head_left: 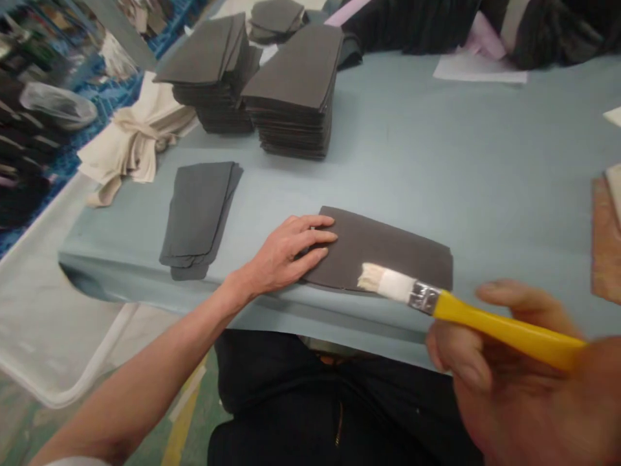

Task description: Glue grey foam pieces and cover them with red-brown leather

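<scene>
My left hand (291,252) rests with fingers stretched over the left end of a dark grey-brown sheet piece (388,243) lying near the table's front edge. Whether that piece is one layer or several, I cannot tell. In my right hand (528,375), close to the camera at the lower right, is a paintbrush (504,327) with a yellow handle and a metal ferrule. Its pale bristles point left and appear in front of the piece; whether they touch it is unclear. Left of my left hand lies a small, uneven pile of dark grey pieces (198,210).
Two tall stacks of dark pieces, a left stack (206,55) and a right stack (295,71), stand at the back. Tied cream cloth strips (138,136) lie at the left edge. Black fabric (412,29) lines the far side. A brown board (604,239) sits at the right.
</scene>
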A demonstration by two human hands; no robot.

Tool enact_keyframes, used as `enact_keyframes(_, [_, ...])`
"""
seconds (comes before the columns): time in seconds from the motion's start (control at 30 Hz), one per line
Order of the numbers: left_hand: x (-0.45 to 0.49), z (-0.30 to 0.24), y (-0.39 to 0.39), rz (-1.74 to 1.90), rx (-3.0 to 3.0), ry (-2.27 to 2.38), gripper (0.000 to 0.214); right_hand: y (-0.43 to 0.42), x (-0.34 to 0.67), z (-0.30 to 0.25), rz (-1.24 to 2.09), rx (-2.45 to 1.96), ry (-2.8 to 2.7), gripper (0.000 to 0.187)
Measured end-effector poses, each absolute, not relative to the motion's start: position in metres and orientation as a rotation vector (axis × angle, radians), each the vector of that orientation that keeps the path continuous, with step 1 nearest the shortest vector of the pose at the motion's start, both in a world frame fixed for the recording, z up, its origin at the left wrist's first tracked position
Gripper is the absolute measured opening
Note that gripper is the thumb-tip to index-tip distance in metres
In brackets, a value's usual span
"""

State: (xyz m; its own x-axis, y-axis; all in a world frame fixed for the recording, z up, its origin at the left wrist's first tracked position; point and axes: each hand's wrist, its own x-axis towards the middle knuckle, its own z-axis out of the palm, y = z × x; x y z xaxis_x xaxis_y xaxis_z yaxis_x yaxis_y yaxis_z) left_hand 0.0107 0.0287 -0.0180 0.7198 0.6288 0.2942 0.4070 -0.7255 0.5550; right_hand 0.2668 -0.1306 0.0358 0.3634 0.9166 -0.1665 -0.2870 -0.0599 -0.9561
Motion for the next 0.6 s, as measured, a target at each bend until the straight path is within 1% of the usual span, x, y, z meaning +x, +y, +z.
enact_keyframes(0.03, [0.009, -0.019, 0.031, 0.662, 2.480, 0.757, 0.027, -0.124, 0.261, 0.035, 1.148, -1.250, -0.645, 0.058])
enact_keyframes(0.3, [0.008, -0.021, 0.033, 0.708, 2.510, 0.672, 0.028, -0.107, 0.238, 0.026, 1.182, -1.284, -0.352, 0.046])
enact_keyframes(0.6, [0.010, -0.023, 0.032, 0.739, 2.511, 0.677, 0.029, -0.106, 0.227, 0.019, 1.132, -1.386, -0.407, 0.050])
